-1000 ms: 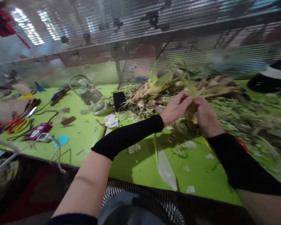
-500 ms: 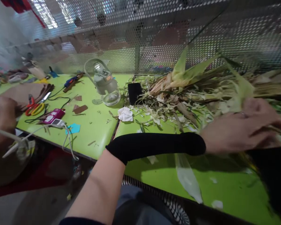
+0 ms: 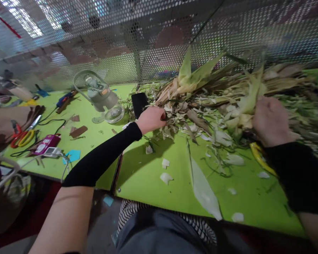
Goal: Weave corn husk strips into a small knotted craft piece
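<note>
My right hand (image 3: 271,121) is closed round a bundle of pale green corn husks (image 3: 243,109) at the near edge of a big pile of husks and dry stalks (image 3: 214,88). My left hand (image 3: 151,119) is curled into a fist on the green table (image 3: 153,190), at the pile's left edge, just below a black phone (image 3: 139,104). A scrap of white tissue (image 3: 126,125) shows beside its wrist; what the fingers hold is hidden. Both forearms wear black sleeves.
A long pale husk leaf (image 3: 202,187) and small scraps lie in front of me. A yellow-handled tool (image 3: 259,157) pokes out under my right wrist. To the left are a grey fan-like device (image 3: 98,93), scissors (image 3: 21,137), a pink gadget (image 3: 46,144), cables and another person's arm (image 3: 5,116). Perforated metal mesh (image 3: 148,42) walls the back.
My left hand has left the husk bundle and swung left across the table to the spot by the phone and tissue. My right hand stays on the husks.
</note>
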{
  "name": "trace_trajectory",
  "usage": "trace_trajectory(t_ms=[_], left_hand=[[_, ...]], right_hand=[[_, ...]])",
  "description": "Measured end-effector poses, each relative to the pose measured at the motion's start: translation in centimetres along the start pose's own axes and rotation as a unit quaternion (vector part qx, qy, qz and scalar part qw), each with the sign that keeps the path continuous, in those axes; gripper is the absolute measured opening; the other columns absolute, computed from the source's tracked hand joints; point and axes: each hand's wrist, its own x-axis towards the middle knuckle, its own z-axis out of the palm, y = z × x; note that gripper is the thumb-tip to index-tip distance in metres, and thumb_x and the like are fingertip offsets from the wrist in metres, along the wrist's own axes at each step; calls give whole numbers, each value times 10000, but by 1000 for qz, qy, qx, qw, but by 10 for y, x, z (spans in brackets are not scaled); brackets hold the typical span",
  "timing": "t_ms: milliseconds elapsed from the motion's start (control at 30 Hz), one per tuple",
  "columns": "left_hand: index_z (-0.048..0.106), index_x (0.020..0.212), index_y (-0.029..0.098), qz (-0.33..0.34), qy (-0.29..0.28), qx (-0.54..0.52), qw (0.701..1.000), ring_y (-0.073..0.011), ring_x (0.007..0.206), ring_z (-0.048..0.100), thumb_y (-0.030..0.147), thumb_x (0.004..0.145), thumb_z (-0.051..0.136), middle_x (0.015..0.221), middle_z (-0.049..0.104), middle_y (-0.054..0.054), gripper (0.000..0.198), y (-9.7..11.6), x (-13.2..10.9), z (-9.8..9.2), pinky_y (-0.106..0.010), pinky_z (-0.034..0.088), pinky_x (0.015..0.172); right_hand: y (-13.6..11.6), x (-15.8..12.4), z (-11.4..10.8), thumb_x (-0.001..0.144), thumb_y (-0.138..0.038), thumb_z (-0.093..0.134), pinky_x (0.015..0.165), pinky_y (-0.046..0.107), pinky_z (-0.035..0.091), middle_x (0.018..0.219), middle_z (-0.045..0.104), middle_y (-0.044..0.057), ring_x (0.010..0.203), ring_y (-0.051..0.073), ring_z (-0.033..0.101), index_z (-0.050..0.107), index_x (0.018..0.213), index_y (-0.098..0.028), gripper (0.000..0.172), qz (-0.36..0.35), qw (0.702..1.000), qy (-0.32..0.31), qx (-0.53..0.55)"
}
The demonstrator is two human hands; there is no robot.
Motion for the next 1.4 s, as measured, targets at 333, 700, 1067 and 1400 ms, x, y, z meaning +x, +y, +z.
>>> trace_trajectory(t_ms=[333,700,1067,1400], left_hand=[[754,925,150,-9,-66,-60,996,-200,820,662,296,814,665,922,763,-77,204,2,1,9,-293,471,758],[563,785,148,-91,-89,-595,793,-35,632,578,166,891,636,745,651,15,130,18,-8,-13,-177,439,653],[564,861,163,-94,-120,-663,733,-18,571,558,121,896,629,687,588,77,85,65,-11,4,-163,444,623],[521,788,172,-158,-52,-673,720,-35,584,579,244,958,577,692,558,59,193,58,0,6,-172,399,569]], right_hand=[[-32,-24,-10,963,-434,452,943,507,487,1250,582,257,1142,321,605,518,1222,-155,386,-103,982,128,94],[-79,-58,-10,943,-482,540,1039,515,430,1183,728,146,1174,334,630,629,1023,-244,266,-290,952,-20,91],[-101,-82,-17,949,-434,552,869,505,546,1031,729,76,970,294,679,704,923,-312,196,-300,925,-146,183],[-94,-81,-10,964,-461,532,814,437,573,982,738,68,924,265,706,711,863,-311,255,-335,894,-220,199]])
